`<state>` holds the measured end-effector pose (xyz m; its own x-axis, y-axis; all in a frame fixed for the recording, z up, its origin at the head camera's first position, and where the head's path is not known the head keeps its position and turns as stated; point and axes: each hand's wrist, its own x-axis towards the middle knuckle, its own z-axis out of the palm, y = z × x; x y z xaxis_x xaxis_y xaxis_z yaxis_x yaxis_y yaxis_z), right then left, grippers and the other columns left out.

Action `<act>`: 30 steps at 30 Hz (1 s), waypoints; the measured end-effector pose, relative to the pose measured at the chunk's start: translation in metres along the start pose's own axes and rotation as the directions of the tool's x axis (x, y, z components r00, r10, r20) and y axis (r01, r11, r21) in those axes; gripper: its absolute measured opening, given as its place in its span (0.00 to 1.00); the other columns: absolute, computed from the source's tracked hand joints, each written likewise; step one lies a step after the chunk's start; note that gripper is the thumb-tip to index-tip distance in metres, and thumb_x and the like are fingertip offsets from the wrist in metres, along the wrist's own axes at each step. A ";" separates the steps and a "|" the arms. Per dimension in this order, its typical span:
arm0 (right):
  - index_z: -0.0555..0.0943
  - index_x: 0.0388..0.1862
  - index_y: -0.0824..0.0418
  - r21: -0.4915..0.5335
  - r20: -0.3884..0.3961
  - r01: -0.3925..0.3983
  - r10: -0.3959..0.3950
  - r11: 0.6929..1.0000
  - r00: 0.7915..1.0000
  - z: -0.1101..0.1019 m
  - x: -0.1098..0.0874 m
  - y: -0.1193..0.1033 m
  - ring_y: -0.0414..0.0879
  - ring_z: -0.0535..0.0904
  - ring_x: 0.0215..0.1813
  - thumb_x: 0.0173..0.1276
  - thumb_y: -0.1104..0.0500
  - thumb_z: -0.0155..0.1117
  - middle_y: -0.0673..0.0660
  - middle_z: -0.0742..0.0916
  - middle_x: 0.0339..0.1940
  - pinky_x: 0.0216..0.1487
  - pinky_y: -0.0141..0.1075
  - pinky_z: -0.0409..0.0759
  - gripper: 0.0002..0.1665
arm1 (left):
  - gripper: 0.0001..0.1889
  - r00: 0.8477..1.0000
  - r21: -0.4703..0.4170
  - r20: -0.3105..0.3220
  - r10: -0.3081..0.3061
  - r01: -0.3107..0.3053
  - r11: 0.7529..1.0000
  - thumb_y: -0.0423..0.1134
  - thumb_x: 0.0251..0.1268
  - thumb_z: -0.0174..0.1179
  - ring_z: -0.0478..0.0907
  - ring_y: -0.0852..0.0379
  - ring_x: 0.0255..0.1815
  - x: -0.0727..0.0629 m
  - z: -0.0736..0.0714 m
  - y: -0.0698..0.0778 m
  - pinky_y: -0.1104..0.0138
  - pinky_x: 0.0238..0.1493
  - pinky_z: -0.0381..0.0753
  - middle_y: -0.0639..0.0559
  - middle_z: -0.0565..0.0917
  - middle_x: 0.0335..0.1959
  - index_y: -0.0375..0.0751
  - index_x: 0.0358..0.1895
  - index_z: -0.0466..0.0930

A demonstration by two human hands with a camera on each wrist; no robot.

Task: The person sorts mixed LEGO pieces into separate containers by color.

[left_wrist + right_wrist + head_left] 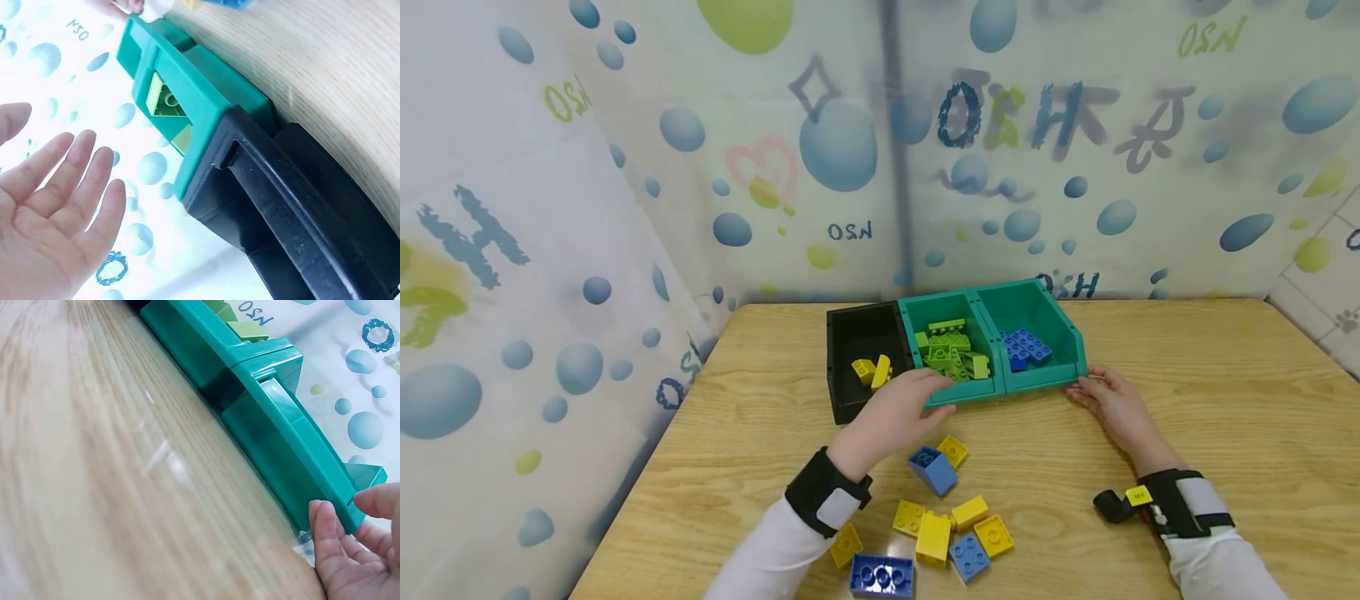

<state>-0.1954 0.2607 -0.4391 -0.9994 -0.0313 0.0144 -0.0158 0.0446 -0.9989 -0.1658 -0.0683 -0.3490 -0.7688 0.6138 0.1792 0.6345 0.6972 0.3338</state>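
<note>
My left hand [897, 408] hovers over the front of the black bin [842, 412] and the middle green bin [958, 392], holding nothing. In the left wrist view its fingers [81, 169] are spread and nearly straight. My right hand [1120, 408] grips the front right corner of the right green bin [1045, 379], thumb and fingers [326, 528] on either side of it. Two yellow blocks [872, 371] lie in the black bin. Several lime green blocks [951, 342] fill part of the middle bin. Blue blocks [1028, 344] sit in the right one.
Loose toy blocks lie on the wooden table [737, 467] in front of the bins: several yellow blocks [933, 537], a blue sloped block [934, 471], a light blue block [969, 557] and a dark blue block [882, 575]. A patterned curtain [820, 267] hangs behind the table.
</note>
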 end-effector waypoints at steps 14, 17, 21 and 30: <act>0.54 0.61 0.79 0.015 0.011 0.004 -0.004 1.000 1.000 -0.001 0.000 0.001 0.29 0.80 0.40 0.77 0.61 0.42 0.43 0.80 0.35 0.44 0.21 0.79 0.24 | 0.19 0.999 -0.008 0.048 0.005 -0.004 1.000 0.47 0.70 0.54 0.77 0.56 0.56 -0.021 0.002 0.004 0.65 0.57 0.77 0.50 0.80 0.55 0.43 0.59 0.76; 0.54 0.61 0.79 0.007 0.014 0.002 -0.002 1.000 1.000 -0.001 0.000 0.001 0.29 0.80 0.40 0.77 0.61 0.42 0.43 0.80 0.35 0.44 0.21 0.79 0.25 | 0.18 0.998 -0.007 0.055 -0.004 0.004 1.000 0.46 0.69 0.54 0.77 0.56 0.56 -0.025 0.003 0.003 0.64 0.57 0.77 0.50 0.80 0.55 0.43 0.58 0.76; 0.54 0.61 0.79 0.012 0.009 -0.002 0.002 1.000 1.000 0.000 -0.001 0.001 0.29 0.80 0.40 0.77 0.62 0.42 0.44 0.79 0.35 0.44 0.21 0.79 0.24 | 0.18 0.998 -0.027 0.060 -0.010 0.012 1.000 0.45 0.69 0.55 0.77 0.56 0.54 -0.030 0.005 0.002 0.65 0.56 0.78 0.50 0.81 0.53 0.41 0.56 0.77; 0.54 0.62 0.80 -0.012 -0.001 -0.013 0.013 1.000 1.000 0.000 -0.001 0.000 0.28 0.79 0.39 0.77 0.61 0.42 0.43 0.79 0.35 0.44 0.20 0.79 0.25 | 0.18 0.998 -0.065 0.062 -0.004 0.008 0.998 0.44 0.68 0.56 0.78 0.56 0.54 -0.037 0.008 0.000 0.65 0.56 0.78 0.50 0.81 0.52 0.39 0.56 0.78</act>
<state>-0.1944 0.2603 -0.4386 -0.9995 -0.0301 0.0010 -0.0027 0.0569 -0.9984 -0.1367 -0.0877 -0.3627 -0.7650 0.6328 0.1199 0.6216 0.6765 0.3949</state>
